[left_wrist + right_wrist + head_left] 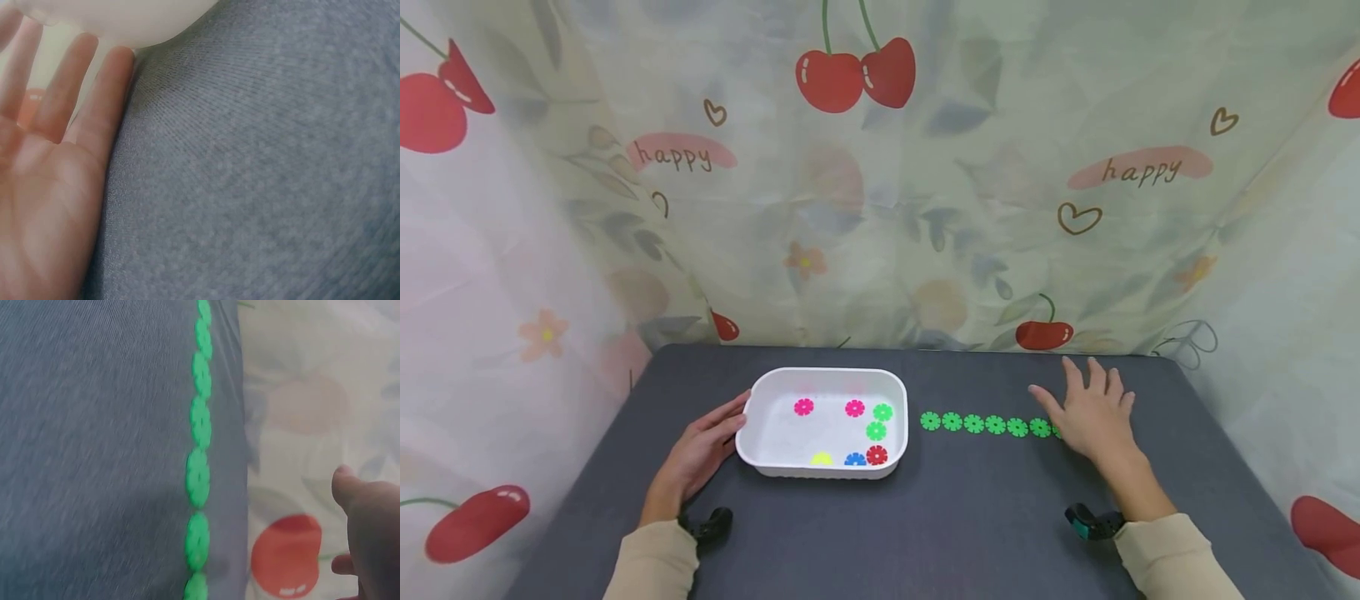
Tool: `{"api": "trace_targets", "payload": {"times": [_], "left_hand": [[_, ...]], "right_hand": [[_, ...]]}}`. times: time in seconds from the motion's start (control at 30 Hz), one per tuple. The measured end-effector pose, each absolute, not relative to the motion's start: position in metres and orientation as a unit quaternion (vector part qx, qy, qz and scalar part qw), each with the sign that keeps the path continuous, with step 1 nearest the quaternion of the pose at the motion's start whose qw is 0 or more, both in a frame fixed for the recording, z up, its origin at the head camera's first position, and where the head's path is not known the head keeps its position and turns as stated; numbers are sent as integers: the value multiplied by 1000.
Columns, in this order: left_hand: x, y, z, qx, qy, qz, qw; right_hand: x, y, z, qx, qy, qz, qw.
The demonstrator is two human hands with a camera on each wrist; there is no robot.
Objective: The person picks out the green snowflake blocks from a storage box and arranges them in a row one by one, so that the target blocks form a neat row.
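A white plastic tray (823, 472) stands left of centre on the grey cloth. Inside it lie several snowflake discs: pink, green, a red disc (877, 455), a blue disc (855, 459) and a partly hidden yellow disc (822, 458). My left hand (703, 450) touches the tray's left side; its fingers (112, 94) look straight in the left wrist view. Right of the tray, green snowflake discs (973, 424) lie in a row. Over the row's right end is my right hand (1093, 417), fingers spread and holding nothing; it hides part of the last visible disc.
A grey cloth (970, 525) covers the table. Behind it hangs a curtain (895, 225) printed with cherries and leaves, with more curtain at both sides. A dark band sits on the left wrist (711, 527) and another on the right wrist (1096, 525).
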State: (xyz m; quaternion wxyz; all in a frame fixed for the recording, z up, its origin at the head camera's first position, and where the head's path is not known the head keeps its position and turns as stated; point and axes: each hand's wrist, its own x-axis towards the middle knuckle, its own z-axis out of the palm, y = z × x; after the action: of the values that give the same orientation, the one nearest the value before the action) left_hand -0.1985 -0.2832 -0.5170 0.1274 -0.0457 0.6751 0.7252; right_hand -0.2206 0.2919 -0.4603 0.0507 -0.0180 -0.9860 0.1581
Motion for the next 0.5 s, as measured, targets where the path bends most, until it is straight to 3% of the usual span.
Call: {"api": "trace_targets", "payload": {"times": [0.5], "left_hand": [[-198,-283,-516,-49,676,724,127]], "right_hand": [[-229,235,-450,58,-990,123,27]]}}
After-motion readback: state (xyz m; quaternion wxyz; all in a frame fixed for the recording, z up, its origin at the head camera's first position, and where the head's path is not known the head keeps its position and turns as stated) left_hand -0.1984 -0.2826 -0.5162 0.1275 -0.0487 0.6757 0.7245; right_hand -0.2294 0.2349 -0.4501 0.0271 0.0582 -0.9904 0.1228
